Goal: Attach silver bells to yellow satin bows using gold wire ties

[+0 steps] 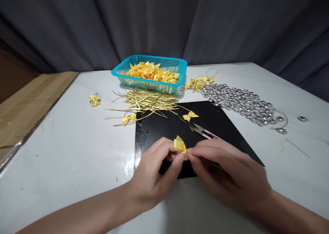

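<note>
A yellow ribbon bow [180, 145] is held above the near part of a black mat [164, 131]. My left hand [156, 168] pinches its left side between thumb and fingers. From the right, my right hand [228, 165] has thumb and index finger closed at the bow's middle; any small part between those fingertips is hidden. Small scissors [203, 131] lie on the mat just beyond my right hand, their handles partly covered by it. Another yellow bow [190, 116] rests farther back on the mat, and one more [129, 119] is at its left edge.
Gold wire ties [151, 102] are heaped behind the mat, before a blue basket [149, 80] of yellow bows. Silver beads [239, 102] spread at the right, beside finished-looking bows [199, 83]. A bow with a bead [94, 100] lies left. Cardboard [33, 103] borders the white table [77, 151].
</note>
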Available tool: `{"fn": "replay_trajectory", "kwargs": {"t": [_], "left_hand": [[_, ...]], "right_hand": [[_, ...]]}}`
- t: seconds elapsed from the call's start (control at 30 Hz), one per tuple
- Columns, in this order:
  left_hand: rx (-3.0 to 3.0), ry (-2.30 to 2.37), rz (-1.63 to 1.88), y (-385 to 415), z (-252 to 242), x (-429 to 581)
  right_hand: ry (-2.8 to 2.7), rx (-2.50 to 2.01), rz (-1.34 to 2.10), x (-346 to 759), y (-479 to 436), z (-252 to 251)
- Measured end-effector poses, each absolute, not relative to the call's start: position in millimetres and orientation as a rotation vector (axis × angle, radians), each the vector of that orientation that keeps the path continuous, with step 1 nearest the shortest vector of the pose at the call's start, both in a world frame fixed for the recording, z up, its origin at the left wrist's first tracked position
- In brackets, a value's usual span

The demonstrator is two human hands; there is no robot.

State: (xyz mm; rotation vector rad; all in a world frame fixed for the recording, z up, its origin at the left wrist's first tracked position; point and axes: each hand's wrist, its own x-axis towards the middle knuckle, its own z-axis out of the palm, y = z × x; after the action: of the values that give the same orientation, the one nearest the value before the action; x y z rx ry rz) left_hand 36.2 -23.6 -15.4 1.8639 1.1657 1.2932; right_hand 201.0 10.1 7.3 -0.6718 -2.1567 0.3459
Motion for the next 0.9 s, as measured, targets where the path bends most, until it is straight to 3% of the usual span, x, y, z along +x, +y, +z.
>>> {"fn": "replay_trajectory", "kwargs": {"t": [0.9], "left_hand": [[1.508,1.018,1.092,-24.5,-15.2,27.9]], "right_hand": [[-2.09,-0.629,0.573,199.3,8.6,7.1]]}}
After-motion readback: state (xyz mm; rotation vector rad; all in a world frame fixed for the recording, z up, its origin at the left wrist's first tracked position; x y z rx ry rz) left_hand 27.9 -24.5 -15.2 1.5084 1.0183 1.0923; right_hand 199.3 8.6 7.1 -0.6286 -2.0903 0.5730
